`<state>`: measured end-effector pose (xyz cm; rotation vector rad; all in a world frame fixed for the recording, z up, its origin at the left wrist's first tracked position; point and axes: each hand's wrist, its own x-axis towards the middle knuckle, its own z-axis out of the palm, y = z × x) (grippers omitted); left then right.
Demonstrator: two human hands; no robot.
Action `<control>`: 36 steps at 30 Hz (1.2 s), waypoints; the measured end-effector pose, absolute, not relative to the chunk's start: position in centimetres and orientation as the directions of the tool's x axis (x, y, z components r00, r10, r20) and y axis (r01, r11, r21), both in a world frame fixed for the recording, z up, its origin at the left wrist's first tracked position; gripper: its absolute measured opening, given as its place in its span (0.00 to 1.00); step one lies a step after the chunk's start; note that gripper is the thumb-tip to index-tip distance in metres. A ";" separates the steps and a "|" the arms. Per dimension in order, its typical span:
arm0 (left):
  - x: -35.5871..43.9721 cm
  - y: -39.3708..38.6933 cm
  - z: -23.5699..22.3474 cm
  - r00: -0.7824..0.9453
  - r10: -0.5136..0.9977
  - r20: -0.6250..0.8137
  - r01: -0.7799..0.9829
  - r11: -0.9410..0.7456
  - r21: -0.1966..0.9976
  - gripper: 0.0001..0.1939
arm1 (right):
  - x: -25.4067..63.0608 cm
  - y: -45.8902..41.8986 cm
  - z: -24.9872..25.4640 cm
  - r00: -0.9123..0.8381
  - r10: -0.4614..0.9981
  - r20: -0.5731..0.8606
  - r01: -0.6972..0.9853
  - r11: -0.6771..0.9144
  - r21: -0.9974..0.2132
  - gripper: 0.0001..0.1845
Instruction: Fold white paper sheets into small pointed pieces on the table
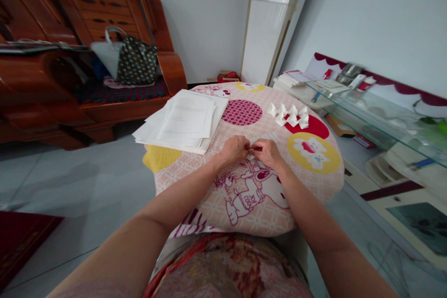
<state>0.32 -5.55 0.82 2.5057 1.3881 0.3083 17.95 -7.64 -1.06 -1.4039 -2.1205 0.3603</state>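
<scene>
Over the middle of the cloth-covered round table (223, 186), my left hand (236, 148) and my right hand (266, 152) meet with fingertips pinched together. Between them is a small piece of white paper (250, 154), mostly hidden by the fingers; its shape I cannot make out. Beyond my right hand stand several folded white paper pieces (292, 115) with pointed tops, grouped in rows. To the left of my left hand lies a loose stack of white paper sheets (181, 118), some with faint print.
A glass-topped cabinet (377, 116) with papers and small items runs along the right. Back left stands a wooden bench (104, 4) holding a dark patterned bag (137, 61). A tall white air conditioner (267, 28) is in the corner. A dark red object (26, 242) lies lower left.
</scene>
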 end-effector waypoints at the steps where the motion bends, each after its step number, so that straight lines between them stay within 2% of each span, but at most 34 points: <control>1: 0.4 -5.5 0.7 0.523 0.849 0.069 0.795 -0.516 0.319 0.13 | 17.9 -7.7 -1.0 -0.287 0.904 0.318 0.756 0.417 -0.504 0.04; 7: 0.4 -5.7 0.3 0.533 0.840 0.102 0.783 -0.535 0.318 0.12 | 17.8 -7.9 -0.8 -0.268 0.894 0.359 0.748 0.428 -0.508 0.08; 11: 0.5 -5.9 0.5 0.525 0.846 0.096 0.784 -0.525 0.333 0.11 | 18.0 -8.1 -0.5 -0.205 0.911 0.357 0.659 0.398 -0.638 0.08; 16: 0.4 -6.2 0.8 0.516 0.851 0.094 0.783 -0.514 0.350 0.10 | 19.3 -8.2 -0.4 -0.115 0.973 0.202 0.501 0.233 -0.834 0.09; 20: 0.4 -6.2 0.7 0.516 0.852 0.088 0.784 -0.511 0.353 0.09 | 20.6 -8.0 -0.7 -0.124 0.985 0.123 0.439 0.166 -0.883 0.11; 28: 0.4 -6.2 0.6 0.519 0.850 0.086 0.783 -0.513 0.351 0.09 | 21.2 -8.2 0.0 -0.256 0.934 0.248 0.523 0.350 -0.777 0.10; 36: 0.5 -6.3 0.7 0.514 0.853 0.089 0.786 -0.511 0.347 0.10 | 21.3 -8.5 0.4 -0.275 0.917 0.288 0.660 0.398 -0.637 0.13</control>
